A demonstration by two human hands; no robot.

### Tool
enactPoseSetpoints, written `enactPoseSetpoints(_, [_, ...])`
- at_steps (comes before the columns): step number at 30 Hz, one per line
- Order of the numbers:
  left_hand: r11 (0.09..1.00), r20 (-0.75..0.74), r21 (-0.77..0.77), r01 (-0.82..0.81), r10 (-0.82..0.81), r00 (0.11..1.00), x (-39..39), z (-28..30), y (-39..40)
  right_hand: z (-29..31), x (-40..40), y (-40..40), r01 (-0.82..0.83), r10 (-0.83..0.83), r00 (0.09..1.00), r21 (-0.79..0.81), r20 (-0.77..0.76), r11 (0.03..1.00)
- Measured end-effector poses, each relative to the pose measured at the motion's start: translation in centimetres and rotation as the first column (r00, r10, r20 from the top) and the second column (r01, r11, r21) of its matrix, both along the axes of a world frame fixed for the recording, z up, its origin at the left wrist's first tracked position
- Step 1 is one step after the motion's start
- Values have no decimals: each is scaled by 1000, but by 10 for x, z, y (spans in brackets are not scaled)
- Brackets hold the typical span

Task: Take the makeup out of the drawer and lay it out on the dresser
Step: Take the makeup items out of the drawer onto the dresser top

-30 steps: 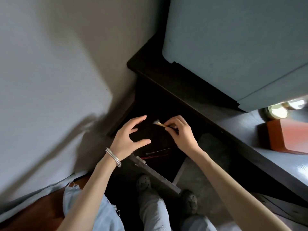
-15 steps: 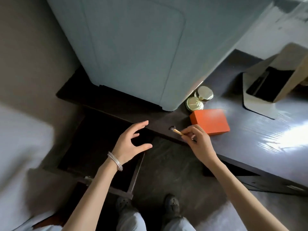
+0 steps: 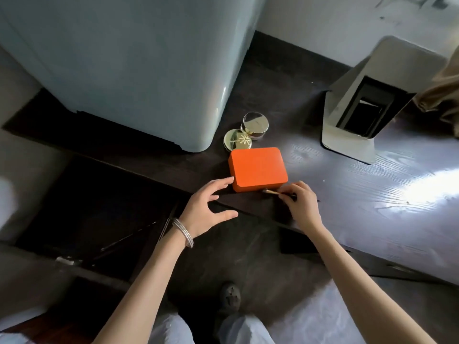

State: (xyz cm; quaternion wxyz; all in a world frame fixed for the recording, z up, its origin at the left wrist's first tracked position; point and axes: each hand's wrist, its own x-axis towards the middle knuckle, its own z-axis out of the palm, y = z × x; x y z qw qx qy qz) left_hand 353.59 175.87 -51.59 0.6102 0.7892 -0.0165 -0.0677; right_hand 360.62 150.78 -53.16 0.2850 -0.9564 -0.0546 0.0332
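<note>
Right hand (image 3: 299, 204) had one makeup brush (image 3: 271, 192) in a pinch grip at the tabletop (image 3: 372, 194) edge, beside one orange case (image 3: 258, 168); two round compacts (image 3: 237, 140) behind. Left hand (image 3: 206, 209) hovered, grip wide, empty.

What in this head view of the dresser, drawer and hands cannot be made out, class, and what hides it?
- Open drawer: its contents are lost in shadow; only thin sticks show.
- Makeup brush: the right hand covers its handle.
- Gold compact: lid lettering too small.
- Tan cloth: cut off by the right edge.
</note>
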Motion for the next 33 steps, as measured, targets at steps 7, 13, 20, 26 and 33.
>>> enactPoseSetpoints(7, [998,-19,42,-53,54,998,6,-2,-16,2,33,4,-57,57,998,41,13,998])
enactPoseSetpoints(13, [994,-28,52,-99,101,994,-4,-2,-11,10,16,2,-51,41,997,153,68,987])
enactPoseSetpoints(20, [983,-37,43,-178,179,983,-33,-3,27,23,-24,68,-260,261,965,273,32,926])
enactPoseSetpoints(26, [955,-70,79,-284,290,955,-76,-14,104,8,-53,165,-422,464,884,342,-50,840])
enactPoseSetpoints(33, [909,-159,138,-392,411,898,-133,-43,204,-53,-74,276,-479,559,807,341,-190,809])
